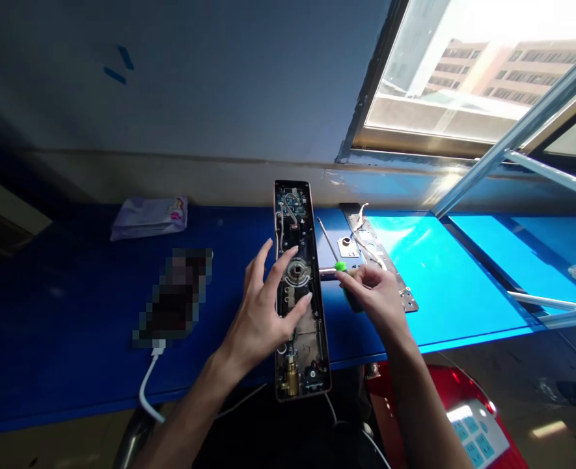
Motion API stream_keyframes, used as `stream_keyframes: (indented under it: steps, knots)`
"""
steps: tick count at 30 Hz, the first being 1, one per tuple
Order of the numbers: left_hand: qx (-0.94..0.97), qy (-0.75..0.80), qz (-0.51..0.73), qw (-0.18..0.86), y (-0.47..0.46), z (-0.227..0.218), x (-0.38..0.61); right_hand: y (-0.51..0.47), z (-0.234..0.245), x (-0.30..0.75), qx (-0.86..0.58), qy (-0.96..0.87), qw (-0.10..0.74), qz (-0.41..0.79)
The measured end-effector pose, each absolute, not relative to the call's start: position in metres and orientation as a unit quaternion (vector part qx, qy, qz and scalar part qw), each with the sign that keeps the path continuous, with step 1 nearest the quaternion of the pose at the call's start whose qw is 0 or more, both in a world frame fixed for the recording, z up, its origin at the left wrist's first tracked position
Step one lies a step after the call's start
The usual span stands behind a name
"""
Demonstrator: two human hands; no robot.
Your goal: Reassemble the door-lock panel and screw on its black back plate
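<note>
A long, dark door lock housing stands lengthwise before me, its inner side up. It shows a circuit board at the far end, a round metal part in the middle and a brass cylinder at the near end. My left hand is spread over the middle of the housing, fingers apart; whether the fingertips touch it is unclear. To the right, my right hand has its fingers closed at the handle of a screwdriver with a green collar. The screwdriver's shaft points away, beside the housing.
A metal plate with white wires and a small square plate lie on the blue table. Leftward are a blurred-out device with a white cable and a purple packet. A metal frame stands at right; a red object is below.
</note>
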State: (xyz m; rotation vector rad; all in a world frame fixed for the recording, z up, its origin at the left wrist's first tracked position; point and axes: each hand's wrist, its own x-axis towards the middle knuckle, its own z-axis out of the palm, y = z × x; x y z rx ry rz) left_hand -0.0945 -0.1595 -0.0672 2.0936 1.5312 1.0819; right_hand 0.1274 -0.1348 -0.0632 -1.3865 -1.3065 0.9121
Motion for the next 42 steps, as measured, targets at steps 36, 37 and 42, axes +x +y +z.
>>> stream_keyframes:
  steps: [36, 37, 42]
  knots:
    - [0.817, 0.445, 0.362, 0.051, -0.121, -0.033, -0.096, -0.117, -0.074, 0.127, -0.577, -0.748, 0.236, 0.228]
    - [0.819, 0.438, 0.365, 0.055, -0.121, -0.034, -0.098, -0.117, -0.074, 0.127, -0.576, -0.749, 0.234, 0.230]
    - [0.822, 0.426, 0.373, 0.057, -0.121, -0.033, -0.105, -0.115, -0.068, 0.129, -0.573, -0.754, 0.221, 0.235]
